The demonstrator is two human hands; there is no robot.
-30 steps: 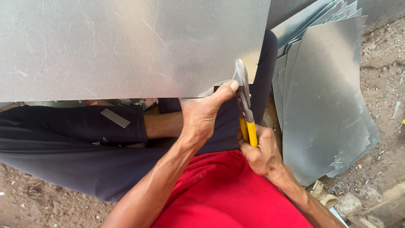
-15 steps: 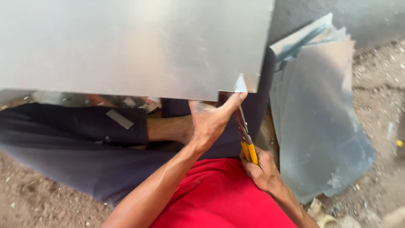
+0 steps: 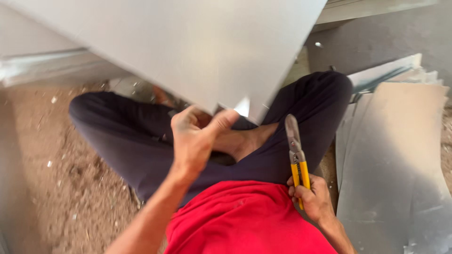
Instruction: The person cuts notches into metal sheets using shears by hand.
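Observation:
A large grey metal sheet (image 3: 188, 47) fills the top of the head view, tilted up. My left hand (image 3: 195, 138) grips its near edge close to a small cut corner, thumb on top. My right hand (image 3: 313, 197) holds yellow-handled tin snips (image 3: 295, 150) by the handles, low on the right beside my knee. The snips' blades point up and away and stand clear of the sheet. I sit cross-legged in dark trousers and a red shirt.
A stack of cut metal sheets (image 3: 400, 160) lies on the ground at the right. Bare dirt floor (image 3: 61, 188) with small debris lies to the left. A grey wall or slab (image 3: 386, 37) is at the top right.
The snips have come off the sheet's edge and dropped back towards my lap. My left hand has swung the sheet up and to the left. The view has shifted.

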